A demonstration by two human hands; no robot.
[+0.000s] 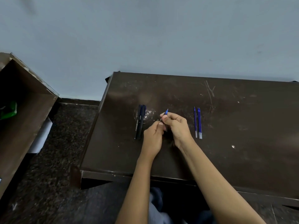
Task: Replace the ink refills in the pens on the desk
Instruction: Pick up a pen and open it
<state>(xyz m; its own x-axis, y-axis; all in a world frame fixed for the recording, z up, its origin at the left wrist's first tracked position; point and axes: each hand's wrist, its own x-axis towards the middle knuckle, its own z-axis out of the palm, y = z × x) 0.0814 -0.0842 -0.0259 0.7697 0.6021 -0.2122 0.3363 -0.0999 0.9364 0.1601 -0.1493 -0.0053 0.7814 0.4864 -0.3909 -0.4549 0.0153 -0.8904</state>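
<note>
Both my hands meet over the middle of the dark brown desk [226,126] on one pen. My right hand [177,126] grips the pen [166,113], whose blue tip pokes up past the fingers. My left hand [153,135] pinches the pen's lower dark part; most of the barrel is hidden between the hands. Two black capped pens [140,122] lie side by side to the left. Three blue ink refills [198,122] lie parallel on the desk to the right, tips pointing away from me.
A brown cabinet or box [24,110] stands at the left with something green [8,109] inside. A white rolled sheet [41,136] leans beside it. Dark speckled floor [64,143] lies between it and the desk's left edge. A blue-grey wall is behind.
</note>
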